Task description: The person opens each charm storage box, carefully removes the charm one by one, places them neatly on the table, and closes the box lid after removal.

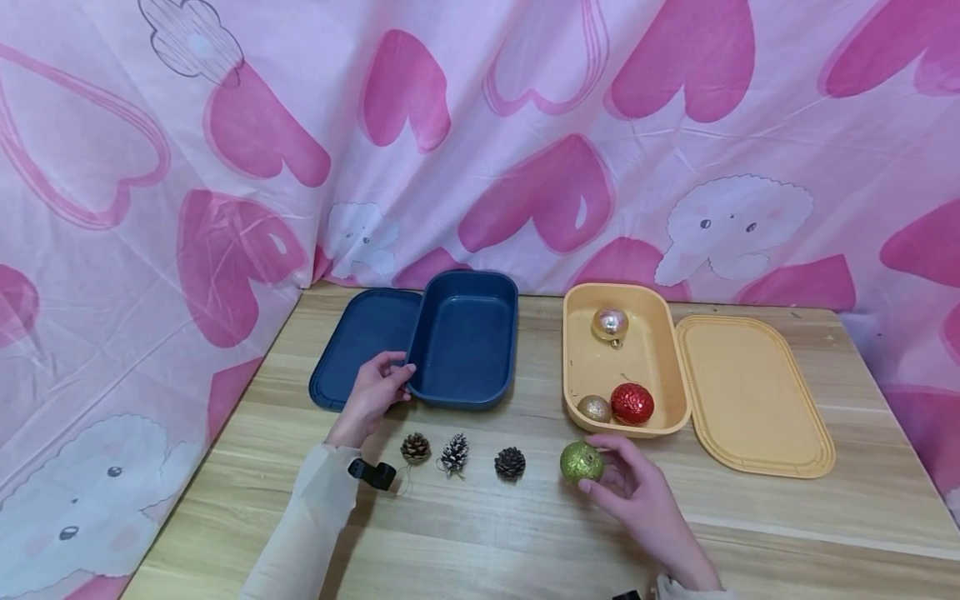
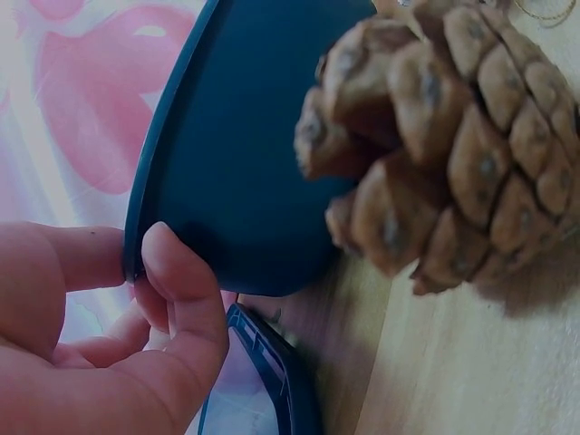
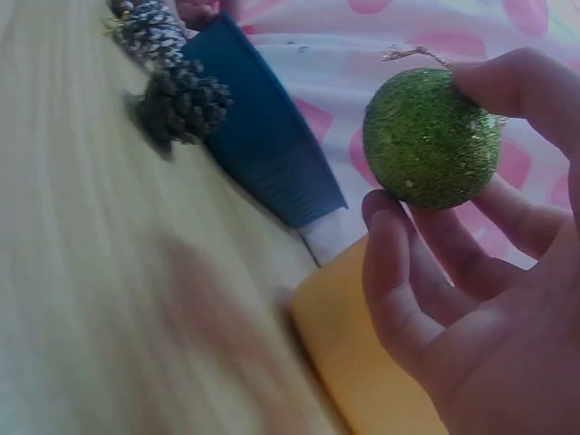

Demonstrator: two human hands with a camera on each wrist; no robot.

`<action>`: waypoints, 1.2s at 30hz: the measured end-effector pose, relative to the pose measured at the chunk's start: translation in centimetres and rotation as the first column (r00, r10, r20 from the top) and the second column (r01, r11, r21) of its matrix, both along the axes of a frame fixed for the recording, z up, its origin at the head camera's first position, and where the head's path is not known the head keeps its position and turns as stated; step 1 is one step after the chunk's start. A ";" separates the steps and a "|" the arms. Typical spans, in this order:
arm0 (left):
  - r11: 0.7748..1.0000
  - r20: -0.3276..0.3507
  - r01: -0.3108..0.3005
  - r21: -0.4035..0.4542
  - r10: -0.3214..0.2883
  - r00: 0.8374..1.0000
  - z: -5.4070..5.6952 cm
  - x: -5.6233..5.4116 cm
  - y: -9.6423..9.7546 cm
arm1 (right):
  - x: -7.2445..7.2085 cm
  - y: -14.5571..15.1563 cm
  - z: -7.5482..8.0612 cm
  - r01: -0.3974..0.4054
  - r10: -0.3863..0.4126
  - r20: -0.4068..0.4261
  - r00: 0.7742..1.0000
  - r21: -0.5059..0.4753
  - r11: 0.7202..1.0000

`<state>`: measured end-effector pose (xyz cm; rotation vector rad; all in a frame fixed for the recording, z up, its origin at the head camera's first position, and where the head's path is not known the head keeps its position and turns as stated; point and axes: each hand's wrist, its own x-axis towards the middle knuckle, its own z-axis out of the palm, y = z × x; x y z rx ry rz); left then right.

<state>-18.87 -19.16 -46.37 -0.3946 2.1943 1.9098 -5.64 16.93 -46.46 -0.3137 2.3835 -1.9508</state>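
My right hand [image 1: 633, 492] pinches a glittery green ball ornament [image 1: 581, 462] by its sides, just in front of the yellow box [image 1: 570, 367]. In the right wrist view the green ball shows a gold string loop, and the thumb and fingertips press on it from opposite sides. My left hand [image 1: 375, 392] grips the left rim of the dark blue box [image 1: 465, 346] between thumb and fingers. Inside the yellow box lie a red ball ornament [image 1: 632, 404], a gold ball ornament [image 1: 594, 408] and a shiny pinkish-gold ball ornament [image 1: 611, 324].
In front of the blue box stand a brown pine cone [image 1: 416, 448], a white-tipped pine cone [image 1: 454, 455] and a dark pine cone [image 1: 510, 463]. A blue lid [image 1: 363, 342] lies partly behind the left hand; a yellow lid [image 1: 757, 392] lies at the right. A pink curtain [image 1: 525, 167] hangs behind.
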 end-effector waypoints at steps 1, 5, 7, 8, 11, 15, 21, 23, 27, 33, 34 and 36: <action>1.000 -0.001 0.001 0.001 -0.001 1.000 0.0 0.0 0.0 | 0.1 -0.1 -0.2 -0.005 0.005 0.007 1.000 0.008 1.000; 1.000 0.001 -0.001 0.000 0.001 1.000 0.0 0.0 0.0 | 0.5 -0.3 -0.8 -0.021 0.020 0.034 0.999 0.047 0.999; 1.000 0.003 -0.007 -0.002 0.007 1.000 0.1 0.0 0.1 | 0.6 -0.4 -1.0 -0.018 0.014 0.045 0.999 0.082 0.997; 1.000 0.002 -0.006 -0.005 0.006 1.000 0.1 0.0 0.1 | 0.6 -0.5 -1.1 -0.014 0.009 0.055 0.998 0.092 0.996; 1.000 0.006 -0.009 -0.011 0.009 1.000 0.1 0.0 0.1 | 0.6 -0.7 -1.3 0.013 -0.024 0.073 0.997 0.147 0.989; 1.000 0.012 -0.009 -0.014 0.009 1.000 0.1 0.1 0.1 | 0.6 -1.0 -1.3 0.058 -0.086 0.126 0.988 0.210 0.976; 1.000 0.018 -0.006 -0.022 0.007 1.000 0.1 0.0 0.1 | 0.4 -1.2 -1.2 0.094 -0.140 0.170 0.975 0.251 0.963; 1.000 0.019 -0.010 -0.020 0.010 1.000 0.0 0.0 0.1 | 0.3 -1.3 -1.3 0.096 -0.145 0.169 0.975 0.270 0.958; 1.000 0.020 -0.008 -0.018 0.009 1.000 0.0 0.0 0.2 | 0.2 -1.3 -1.5 0.105 -0.168 0.177 0.970 0.320 0.942; 1.000 0.014 -0.007 -0.008 0.007 1.000 0.2 0.0 0.2 | 0.1 -1.3 -1.4 0.101 -0.173 0.156 0.972 0.389 0.916; 1.000 0.014 -0.008 -0.008 0.008 1.000 0.2 0.0 0.2 | 0.1 -1.4 -1.4 0.101 -0.172 0.148 0.974 0.398 0.912; 1.000 0.013 -0.008 -0.010 0.008 1.000 0.2 0.0 0.2 | 0.0 -1.4 -1.4 0.101 -0.170 0.136 0.976 0.411 0.906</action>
